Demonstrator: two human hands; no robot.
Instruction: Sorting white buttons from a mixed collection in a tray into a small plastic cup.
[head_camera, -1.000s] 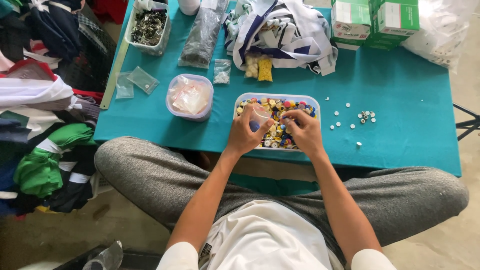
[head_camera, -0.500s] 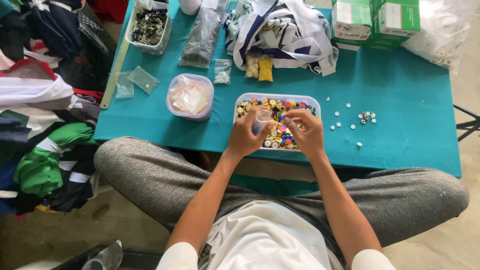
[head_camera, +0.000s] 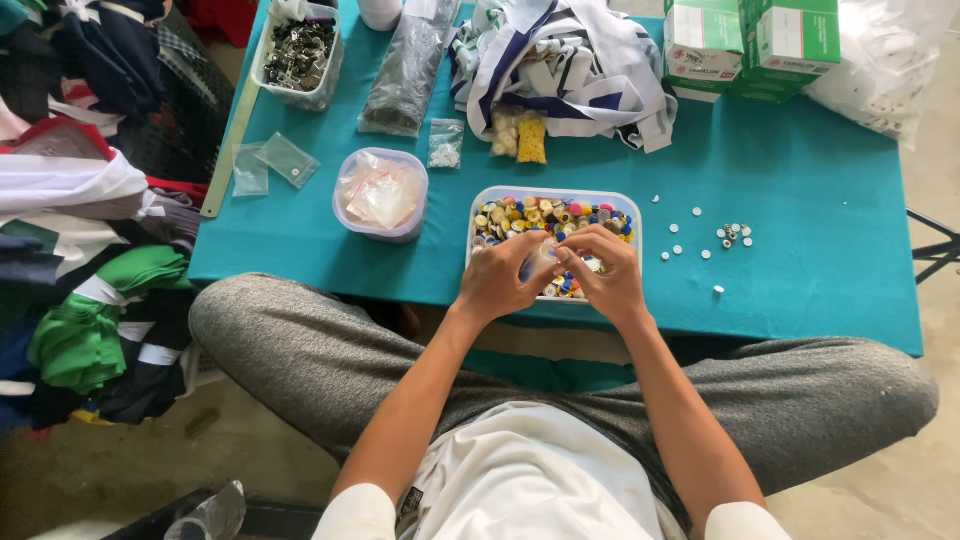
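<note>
Over the near edge of the teal table (head_camera: 820, 240), both hands meet above the clear tub of coloured buttons (head_camera: 552, 215). The left hand (head_camera: 500, 283) is curled narrow, thumb and fingers pinching a small clear bag (head_camera: 535, 262) just over the tub's near half. The right hand (head_camera: 603, 272) presses in from the right, fingertips closed down at the bag's mouth, touching the left hand's fingers; what it pinches is too small to make out. The tub sits mid-table, right at the near edge, heaped with yellow, blue, red and white buttons.

To its left, a round tub of small plastic bags (head_camera: 380, 193) stands just beside it. To the right, a scatter of white buttons (head_camera: 715, 240) lies loose on the cloth. Far side, a striped garment (head_camera: 570, 65) is bunched up, with green boxes (head_camera: 750, 45) to its right and a tub of dark metal pieces (head_camera: 297, 52) at far left. A pile of clothes (head_camera: 80, 230) lies off the table's left side.
</note>
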